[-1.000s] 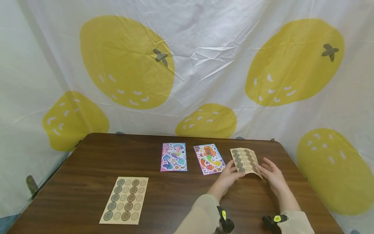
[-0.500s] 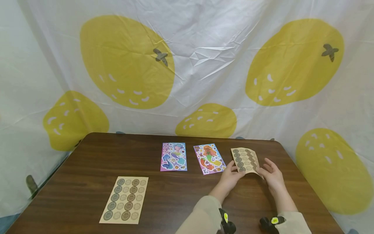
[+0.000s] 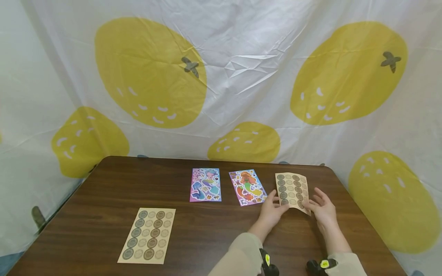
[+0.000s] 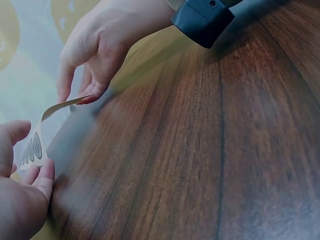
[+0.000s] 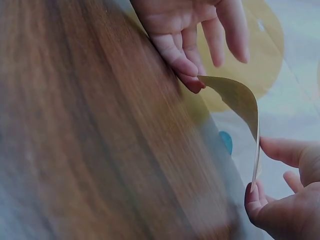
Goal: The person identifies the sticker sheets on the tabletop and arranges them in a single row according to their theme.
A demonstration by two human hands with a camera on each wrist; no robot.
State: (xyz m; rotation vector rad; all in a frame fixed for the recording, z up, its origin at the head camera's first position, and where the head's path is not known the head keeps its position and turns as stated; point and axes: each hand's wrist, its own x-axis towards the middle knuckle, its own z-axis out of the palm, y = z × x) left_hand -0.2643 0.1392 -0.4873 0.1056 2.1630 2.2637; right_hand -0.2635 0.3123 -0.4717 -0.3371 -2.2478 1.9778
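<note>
Above the table [image 3: 207, 241], right side: tan sheet [image 3: 291, 188], bowed, near edge raised; can't tell whether its far edge touches down. By the look of it, three sheets are settled: blue mermaid [image 3: 205, 184] and orange mermaid [image 3: 247, 188] flat toward the back, second tan sheet [image 3: 146, 236] flat at front left. Held one outstanding, not yet flat, just right of orange mermaid. Left hand [image 3: 269, 212] pinches it by the near left corner, right hand [image 3: 324, 212] by the near right; most of it extends beyond the grip.

I note the head view facing twelve o'clock, down over the table [image 3: 193, 237]; closer wrist views share the bent sheet [image 5: 243, 104], left's at nine, right's three.
</note>
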